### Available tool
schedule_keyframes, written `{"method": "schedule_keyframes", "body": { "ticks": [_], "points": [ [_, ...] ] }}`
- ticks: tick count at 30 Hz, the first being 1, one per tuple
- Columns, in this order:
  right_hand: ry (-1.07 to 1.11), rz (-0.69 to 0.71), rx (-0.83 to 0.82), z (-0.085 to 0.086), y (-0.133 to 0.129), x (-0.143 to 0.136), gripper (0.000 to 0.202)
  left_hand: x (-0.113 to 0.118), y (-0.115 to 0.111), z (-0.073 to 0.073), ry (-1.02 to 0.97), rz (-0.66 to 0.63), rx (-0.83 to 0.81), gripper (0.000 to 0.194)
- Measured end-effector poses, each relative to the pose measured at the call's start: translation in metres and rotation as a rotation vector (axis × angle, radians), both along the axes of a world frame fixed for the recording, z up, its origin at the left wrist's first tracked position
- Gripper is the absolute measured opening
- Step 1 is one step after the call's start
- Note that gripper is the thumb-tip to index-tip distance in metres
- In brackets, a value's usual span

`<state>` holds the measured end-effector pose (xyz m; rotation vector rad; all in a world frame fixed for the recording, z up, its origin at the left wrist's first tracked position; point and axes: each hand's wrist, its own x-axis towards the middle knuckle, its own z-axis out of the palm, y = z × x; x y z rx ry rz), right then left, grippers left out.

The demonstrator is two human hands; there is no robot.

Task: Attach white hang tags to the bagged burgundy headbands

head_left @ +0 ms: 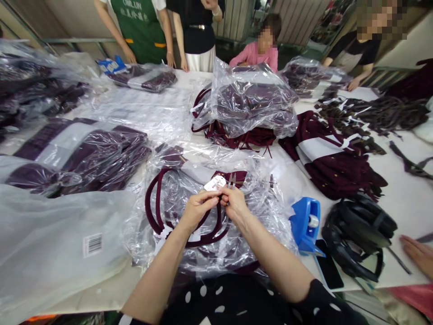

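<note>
Both of my hands meet at the middle of the table, above clear plastic bags (pixel 267 216). My left hand (pixel 200 205) pinches the lower edge of a white tag (pixel 215 183). Right beside it, my right hand (pixel 233 201) has its fingers closed at the tag's lower right, with rings showing; what it grips is too small to make out. Under the hands lie maroon looped straps (pixel 158 203) on the plastic. A piece of maroon fabric (pixel 240 177) shows just behind my right hand.
Bagged maroon garments lie at the left (pixel 111 153) and back centre (pixel 250 99). To the right are a maroon garment pile (pixel 331 153), a blue tape dispenser (pixel 306 225), a phone (pixel 329 266) and black headphones (pixel 358 234). Another person's hand (pixel 417 253) rests far right; people stand behind the table.
</note>
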<state>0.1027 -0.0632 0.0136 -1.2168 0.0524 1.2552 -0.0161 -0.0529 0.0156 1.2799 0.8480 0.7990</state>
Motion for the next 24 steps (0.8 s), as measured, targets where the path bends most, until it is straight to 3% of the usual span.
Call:
{"method": "schedule_keyframes", "body": {
  "ticks": [4, 7, 10, 14, 18, 22, 24],
  "points": [
    [-0.138, 0.123, 0.072, -0.003, -0.003, -0.001, 0.027, 0.005, 0.014, -0.009, -0.041, 0.167, -0.150, 0.027],
    [-0.286, 0.220, 0.148, -0.004, -0.007, 0.002, 0.023, 0.008, 0.022, -0.008, 0.087, 0.282, -0.046, 0.028],
    [-0.367, 0.241, 0.191, -0.003, -0.011, 0.006, 0.025, 0.010, 0.028, 0.004, 0.310, 0.332, 0.125, 0.024],
    [-0.414, 0.180, 0.204, -0.005, -0.015, 0.011, 0.028, 0.013, 0.040, 0.028, 0.735, 0.289, 0.555, 0.025],
    [-0.466, 0.138, 0.218, -0.002, -0.019, 0.019, 0.028, 0.009, 0.054, 0.060, 0.980, 0.266, 1.021, 0.031],
    [-0.460, 0.036, 0.225, 0.024, -0.030, 0.032, 0.029, 0.011, 0.039, 0.108, 0.944, 0.351, 1.258, 0.029],
    [-0.470, 0.009, 0.273, 0.040, -0.040, 0.040, 0.035, 0.020, 0.020, 0.127, 0.835, 0.252, 1.243, 0.027]
  ]
}}
